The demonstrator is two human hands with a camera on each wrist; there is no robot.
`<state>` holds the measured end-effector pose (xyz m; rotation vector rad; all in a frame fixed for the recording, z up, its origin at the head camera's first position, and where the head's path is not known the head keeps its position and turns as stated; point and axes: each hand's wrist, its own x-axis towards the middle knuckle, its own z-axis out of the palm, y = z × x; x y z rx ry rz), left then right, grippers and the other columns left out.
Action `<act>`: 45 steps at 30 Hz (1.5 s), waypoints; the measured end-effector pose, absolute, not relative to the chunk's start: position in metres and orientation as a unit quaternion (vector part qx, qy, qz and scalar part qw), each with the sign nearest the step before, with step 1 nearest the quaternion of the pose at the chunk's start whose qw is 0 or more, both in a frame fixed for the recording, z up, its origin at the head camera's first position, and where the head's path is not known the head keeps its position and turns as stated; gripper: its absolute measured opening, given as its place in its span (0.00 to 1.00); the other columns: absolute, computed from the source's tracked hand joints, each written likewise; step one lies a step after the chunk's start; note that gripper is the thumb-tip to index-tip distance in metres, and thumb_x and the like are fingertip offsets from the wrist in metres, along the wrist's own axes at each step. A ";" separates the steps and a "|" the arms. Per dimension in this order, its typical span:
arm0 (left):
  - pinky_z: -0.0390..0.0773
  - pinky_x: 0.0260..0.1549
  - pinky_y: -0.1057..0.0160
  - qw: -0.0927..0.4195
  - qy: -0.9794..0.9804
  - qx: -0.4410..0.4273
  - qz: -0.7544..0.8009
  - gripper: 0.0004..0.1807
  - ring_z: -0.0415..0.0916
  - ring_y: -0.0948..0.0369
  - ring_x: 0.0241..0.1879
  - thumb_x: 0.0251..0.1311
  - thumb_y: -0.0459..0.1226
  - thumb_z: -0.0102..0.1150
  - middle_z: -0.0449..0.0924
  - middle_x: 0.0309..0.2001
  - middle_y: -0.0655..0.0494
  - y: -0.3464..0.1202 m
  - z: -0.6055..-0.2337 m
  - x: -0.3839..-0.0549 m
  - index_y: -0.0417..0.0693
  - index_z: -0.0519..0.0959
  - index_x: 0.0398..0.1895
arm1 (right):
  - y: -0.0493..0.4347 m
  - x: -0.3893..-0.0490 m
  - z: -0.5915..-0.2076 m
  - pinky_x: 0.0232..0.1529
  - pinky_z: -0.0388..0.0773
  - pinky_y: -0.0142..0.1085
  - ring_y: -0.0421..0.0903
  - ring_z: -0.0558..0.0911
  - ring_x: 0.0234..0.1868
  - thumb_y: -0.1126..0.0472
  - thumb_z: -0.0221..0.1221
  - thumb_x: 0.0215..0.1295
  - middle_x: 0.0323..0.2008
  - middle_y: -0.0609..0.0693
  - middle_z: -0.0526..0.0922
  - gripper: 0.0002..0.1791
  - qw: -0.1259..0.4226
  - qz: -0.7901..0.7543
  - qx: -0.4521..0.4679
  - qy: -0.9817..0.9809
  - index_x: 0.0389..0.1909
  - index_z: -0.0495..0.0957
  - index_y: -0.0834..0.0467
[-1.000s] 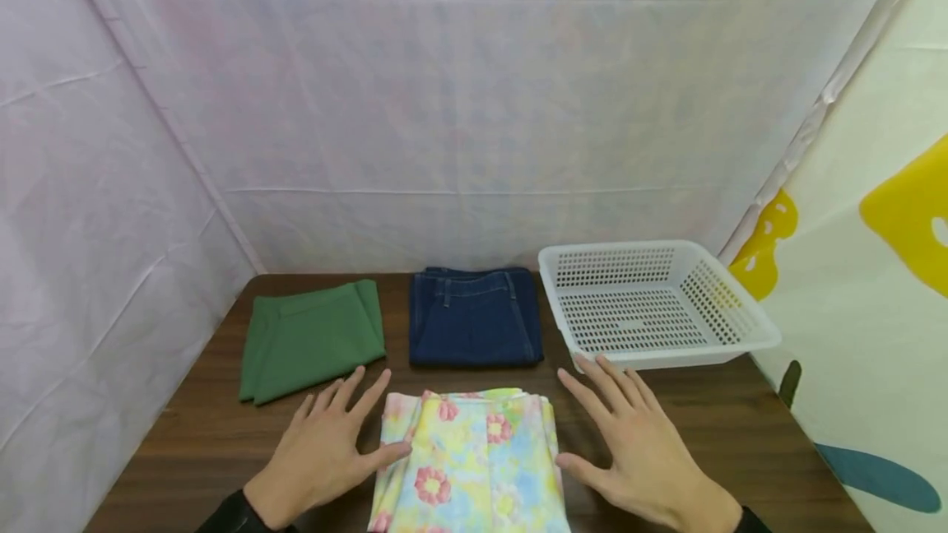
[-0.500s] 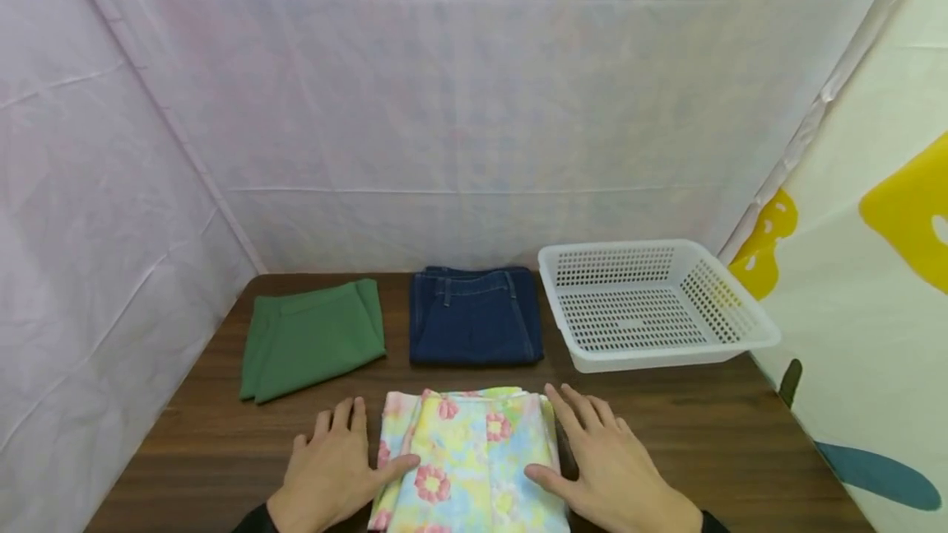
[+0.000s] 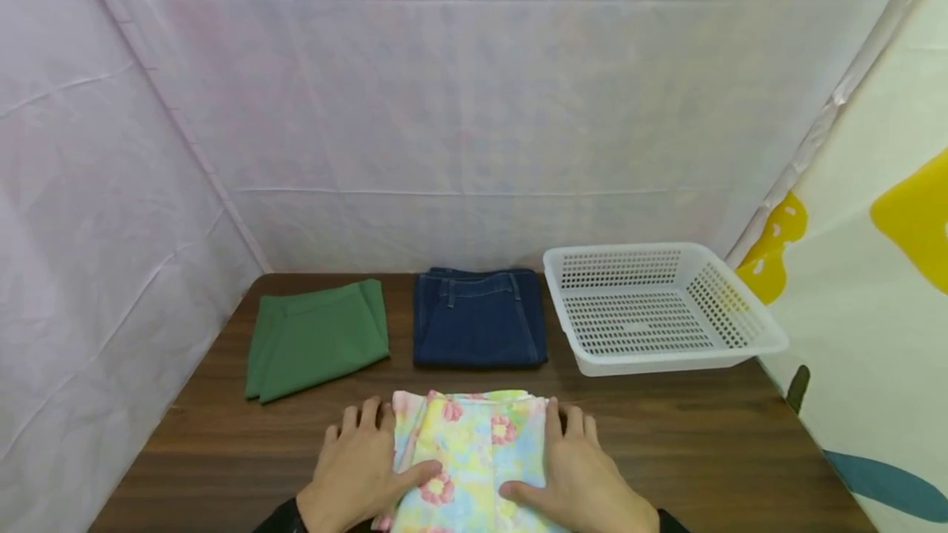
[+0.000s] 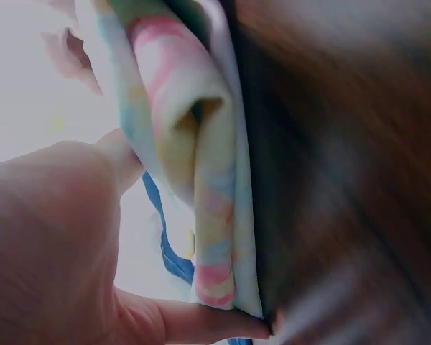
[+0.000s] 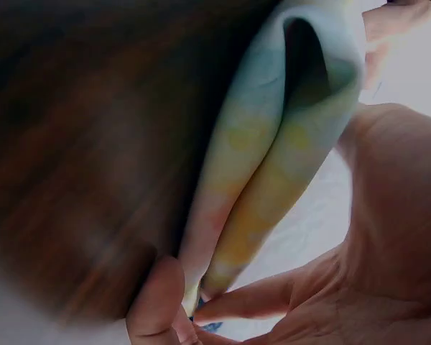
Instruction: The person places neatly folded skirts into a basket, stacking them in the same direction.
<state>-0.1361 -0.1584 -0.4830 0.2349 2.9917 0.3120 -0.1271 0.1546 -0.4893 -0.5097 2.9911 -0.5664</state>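
Note:
A folded flower-print garment (image 3: 474, 451) in yellow, blue and pink lies at the table's front. My left hand (image 3: 363, 463) is at its left side, thumb over the top and fingers along the edge. On the opposite side, my right hand (image 3: 581, 471) has its thumb on the fabric and fingers beside it. In the left wrist view, an extended finger (image 4: 208, 321) touches the garment's far corner by the tabletop. The right wrist view shows the garment's layered folds (image 5: 266, 165), with fingertips (image 5: 158, 295) at the table near its corner. Neither hand visibly reaches underneath.
Behind the garment lie folded green cloth (image 3: 318, 340) at left and folded dark-blue jeans (image 3: 480, 319) in the middle. A white perforated basket (image 3: 666, 360) stands at the back right. White fabric walls (image 3: 459, 105) rise behind the brown wooden table (image 3: 726, 442).
Both hands have moved inward and down from beside the flower-print garment to its two edges. Their thumbs now lie farther over its top. The camera view shifts slightly.

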 end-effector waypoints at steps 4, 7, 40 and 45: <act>0.69 0.48 0.29 0.063 0.984 0.107 0.125 0.61 0.64 0.35 0.61 0.48 0.83 0.46 0.65 0.64 0.35 -0.153 -0.481 -0.136 0.40 0.75 0.65 | 0.151 -0.131 -0.487 0.49 0.79 0.59 0.74 0.69 0.58 0.19 0.65 0.41 0.61 0.79 0.62 0.78 0.035 -0.200 -0.167 0.965 0.73 0.48 0.77; 0.76 0.41 0.38 0.054 0.977 0.152 0.142 0.54 0.66 0.38 0.57 0.52 0.77 0.54 0.67 0.60 0.36 -0.148 -0.479 -0.137 0.40 0.78 0.62 | 0.147 -0.137 -0.485 0.41 0.84 0.49 0.61 0.79 0.42 0.25 0.72 0.38 0.58 0.79 0.63 0.79 0.050 -0.232 -0.164 0.958 0.73 0.47 0.78; 0.82 0.40 0.62 0.092 0.876 0.190 0.434 0.43 0.81 0.65 0.44 0.67 0.41 0.66 0.78 0.59 0.51 -0.134 -0.466 -0.169 0.52 0.53 0.80 | 0.154 -0.174 -0.474 0.51 0.79 0.45 0.45 0.80 0.53 0.59 0.67 0.66 0.55 0.48 0.79 0.36 0.086 -0.421 -0.203 0.880 0.70 0.61 0.56; 0.83 0.31 0.66 0.049 0.881 0.158 0.444 0.44 0.82 0.67 0.37 0.65 0.42 0.69 0.80 0.55 0.49 -0.133 -0.455 -0.173 0.51 0.54 0.79 | 0.157 -0.180 -0.458 0.52 0.78 0.44 0.43 0.80 0.53 0.58 0.68 0.66 0.54 0.46 0.79 0.37 0.041 -0.405 -0.208 0.890 0.71 0.60 0.55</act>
